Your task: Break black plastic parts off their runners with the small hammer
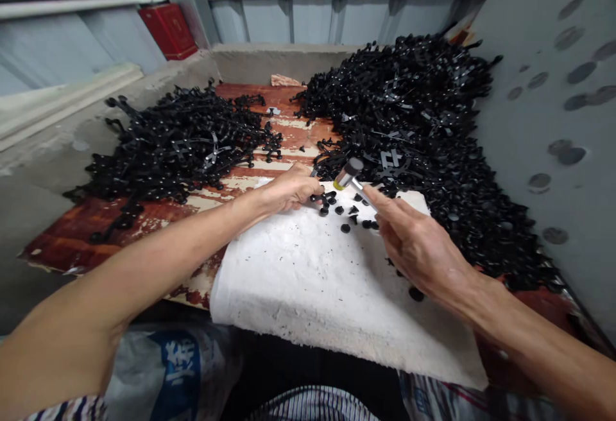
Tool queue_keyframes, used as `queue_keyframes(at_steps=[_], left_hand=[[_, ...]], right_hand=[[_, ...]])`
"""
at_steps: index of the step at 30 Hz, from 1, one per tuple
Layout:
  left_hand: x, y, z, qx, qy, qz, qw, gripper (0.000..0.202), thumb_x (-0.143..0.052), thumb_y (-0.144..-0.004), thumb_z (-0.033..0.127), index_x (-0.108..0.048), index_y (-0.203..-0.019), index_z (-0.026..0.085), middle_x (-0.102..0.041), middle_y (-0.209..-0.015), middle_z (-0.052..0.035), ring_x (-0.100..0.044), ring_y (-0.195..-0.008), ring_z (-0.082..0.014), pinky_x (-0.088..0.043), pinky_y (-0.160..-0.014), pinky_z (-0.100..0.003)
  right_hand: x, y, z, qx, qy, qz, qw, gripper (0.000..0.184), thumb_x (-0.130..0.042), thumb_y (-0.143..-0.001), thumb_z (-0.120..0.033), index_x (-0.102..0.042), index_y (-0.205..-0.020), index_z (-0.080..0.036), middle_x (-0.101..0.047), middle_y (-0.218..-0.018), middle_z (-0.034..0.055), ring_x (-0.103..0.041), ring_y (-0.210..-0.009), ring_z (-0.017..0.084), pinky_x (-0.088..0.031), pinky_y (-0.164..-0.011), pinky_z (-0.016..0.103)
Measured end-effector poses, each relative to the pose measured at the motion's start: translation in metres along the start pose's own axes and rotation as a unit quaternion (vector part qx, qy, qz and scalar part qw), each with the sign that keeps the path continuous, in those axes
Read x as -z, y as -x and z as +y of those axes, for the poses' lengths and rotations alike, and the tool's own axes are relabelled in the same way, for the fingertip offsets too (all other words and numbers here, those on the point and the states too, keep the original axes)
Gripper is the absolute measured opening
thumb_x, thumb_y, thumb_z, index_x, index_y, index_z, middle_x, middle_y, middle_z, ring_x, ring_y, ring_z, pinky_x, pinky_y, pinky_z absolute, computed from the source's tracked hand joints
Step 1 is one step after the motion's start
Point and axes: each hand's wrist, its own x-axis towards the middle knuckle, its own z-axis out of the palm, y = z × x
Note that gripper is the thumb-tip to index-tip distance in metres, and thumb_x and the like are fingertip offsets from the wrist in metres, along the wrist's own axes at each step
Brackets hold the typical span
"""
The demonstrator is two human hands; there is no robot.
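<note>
My right hand [409,228] is wrapped round the handle of a small mallet [350,172], which has a dark face on one end and a yellow one on the other. Its head hangs just above some black parts, to the right of my left hand. My left hand [296,189] is closed on a black branched piece [323,196] with round knobs, most of it hidden by the fingers. Several loose black round pieces [345,228] lie on the white cloth [289,273] between my hands. One black disc [416,293] sits below my right wrist.
A large heap of black branched parts [399,94] fills the right side of the worn red-brown board [62,228]. A smaller heap [168,138] lies left. A grey panel [543,119] stands at the right; a red box [168,31] rests on the back-left ledge.
</note>
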Motion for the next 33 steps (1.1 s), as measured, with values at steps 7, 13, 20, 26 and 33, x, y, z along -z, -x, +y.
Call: queue_keyframes(at_steps=[7,13,20,26,33], left_hand=[[-0.002,0.002,-0.002,-0.003,0.025,-0.013,1.0,0.012,-0.062,-0.068,0.007,-0.054,-0.065,0.015,-0.055,-0.05,0.0018,-0.045,-0.037,-0.005,-0.015,-0.035,-0.018],[-0.004,0.004,-0.004,0.008,0.036,-0.008,0.999,0.018,-0.06,-0.071,0.006,-0.051,-0.06,0.015,-0.051,-0.047,0.0022,-0.04,-0.036,-0.0044,-0.019,-0.038,-0.02],[-0.002,0.001,-0.004,0.036,0.017,-0.025,0.999,0.008,-0.063,-0.075,0.012,-0.056,-0.073,0.016,-0.057,-0.054,0.0005,-0.039,-0.037,-0.0058,-0.019,-0.038,-0.021],[0.01,0.018,0.007,-0.023,-0.014,-0.062,0.998,0.014,-0.058,-0.085,0.018,-0.054,-0.072,0.017,-0.046,-0.054,0.0038,-0.033,-0.038,-0.0046,-0.017,-0.037,-0.02],[0.002,0.04,-0.011,-0.065,-0.053,-0.139,0.987,0.021,-0.057,-0.085,0.018,-0.052,-0.065,0.015,-0.042,-0.053,0.0048,-0.034,-0.045,-0.0053,-0.022,-0.044,-0.02]], right_hand=[[0.002,-0.001,-0.003,-0.034,0.006,-0.042,0.999,0.055,-0.038,-0.088,-0.011,-0.051,-0.141,-0.015,-0.053,-0.073,0.0034,-0.045,-0.049,0.015,-0.039,-0.044,0.027],[0.003,0.001,-0.006,-0.069,-0.013,-0.017,0.997,0.055,-0.036,-0.091,-0.015,-0.049,-0.145,-0.02,-0.056,-0.079,0.0065,-0.048,-0.055,0.017,-0.045,-0.051,0.031],[0.0,-0.002,-0.003,-0.083,0.007,-0.051,0.995,0.059,-0.036,-0.086,-0.014,-0.051,-0.143,-0.016,-0.061,-0.081,0.0077,-0.048,-0.054,0.016,-0.044,-0.05,0.029],[0.025,0.006,-0.014,-0.199,-0.198,0.009,0.96,0.05,-0.046,-0.091,-0.025,-0.054,-0.14,-0.018,-0.054,-0.067,0.0007,-0.042,-0.047,0.013,-0.04,-0.044,0.026],[0.032,0.048,-0.061,-0.444,-0.563,0.009,0.697,0.056,-0.069,-0.083,-0.049,-0.053,-0.132,-0.029,-0.056,-0.073,-0.0028,-0.04,-0.043,0.008,-0.035,-0.029,0.018]])
